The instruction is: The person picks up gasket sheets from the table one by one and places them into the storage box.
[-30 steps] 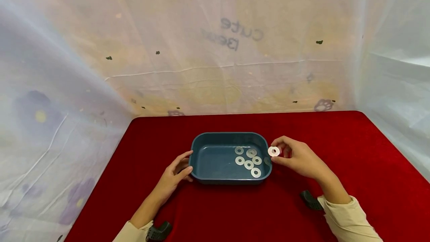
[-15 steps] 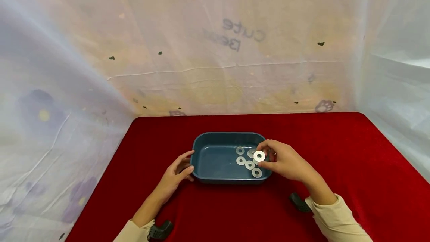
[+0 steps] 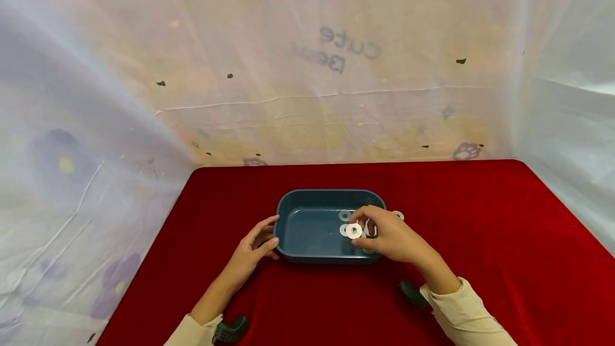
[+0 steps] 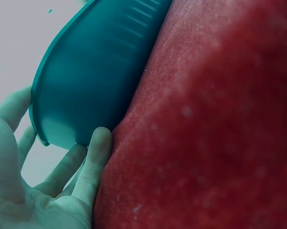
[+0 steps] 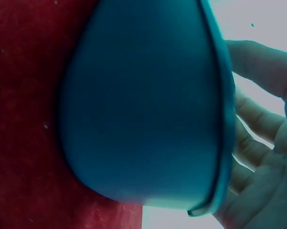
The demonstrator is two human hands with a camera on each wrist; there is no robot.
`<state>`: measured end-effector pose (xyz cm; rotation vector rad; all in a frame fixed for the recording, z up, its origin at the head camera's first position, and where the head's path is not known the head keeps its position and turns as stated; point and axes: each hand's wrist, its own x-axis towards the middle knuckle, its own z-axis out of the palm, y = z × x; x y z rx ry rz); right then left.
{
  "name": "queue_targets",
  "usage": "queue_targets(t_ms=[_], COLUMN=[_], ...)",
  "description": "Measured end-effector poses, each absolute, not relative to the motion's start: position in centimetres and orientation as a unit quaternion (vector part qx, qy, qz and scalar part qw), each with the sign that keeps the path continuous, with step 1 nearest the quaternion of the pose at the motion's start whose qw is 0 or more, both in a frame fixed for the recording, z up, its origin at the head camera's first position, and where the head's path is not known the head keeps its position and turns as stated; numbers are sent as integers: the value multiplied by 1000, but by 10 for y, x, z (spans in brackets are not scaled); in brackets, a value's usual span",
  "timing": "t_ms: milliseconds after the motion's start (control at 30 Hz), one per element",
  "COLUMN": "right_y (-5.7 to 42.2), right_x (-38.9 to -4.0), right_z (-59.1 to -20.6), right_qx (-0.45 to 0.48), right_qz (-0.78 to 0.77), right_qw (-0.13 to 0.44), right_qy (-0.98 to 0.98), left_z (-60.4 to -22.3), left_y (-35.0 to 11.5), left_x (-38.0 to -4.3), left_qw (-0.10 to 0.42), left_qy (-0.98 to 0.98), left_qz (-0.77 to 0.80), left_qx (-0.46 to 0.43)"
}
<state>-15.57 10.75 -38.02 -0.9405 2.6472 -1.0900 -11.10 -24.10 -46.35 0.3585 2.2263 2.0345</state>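
A blue-grey rectangular tray [image 3: 307,236] with rounded corners stands on the red cloth. Several flat metal washers [image 3: 344,215] lie in its right half, partly hidden by my right hand [image 3: 391,234]. That hand pinches a washer [image 3: 354,230] between thumb and fingertips over the tray; in the right wrist view the tray's end wall [image 5: 143,109] hides the fingertips. My left hand [image 3: 247,252] rests its fingers against the tray's left end, and the left wrist view shows the outstretched fingers [image 4: 86,176] touching the wall and rim.
Another washer [image 3: 398,214] shows just right of the tray, partly behind my right hand. Red cloth [image 3: 480,218] covers the table, and patterned sheeting [image 3: 298,68] hangs behind it and along both sides. Dark wrist devices [image 3: 232,329] sit below both hands.
My right hand has carried the pinched washer leftward from the tray's right rim to over the washers inside. A washer right of the tray now shows behind it. The left hand stays put.
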Motion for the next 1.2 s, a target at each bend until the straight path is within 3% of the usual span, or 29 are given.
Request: queue_targets(t_ms=[800, 1200], right_y=[104, 126], right_x=[-156, -166], right_z=[-388, -381], right_qx=[-316, -282], right_qz=[-346, -369], right_qw=[49, -7], right_qy=[882, 886], left_z=[-464, -464], left_y=[-240, -241], left_x=[-112, -112], left_qw=[51, 50], left_qy=[733, 734], left_qz=[667, 667], left_qx=[121, 119])
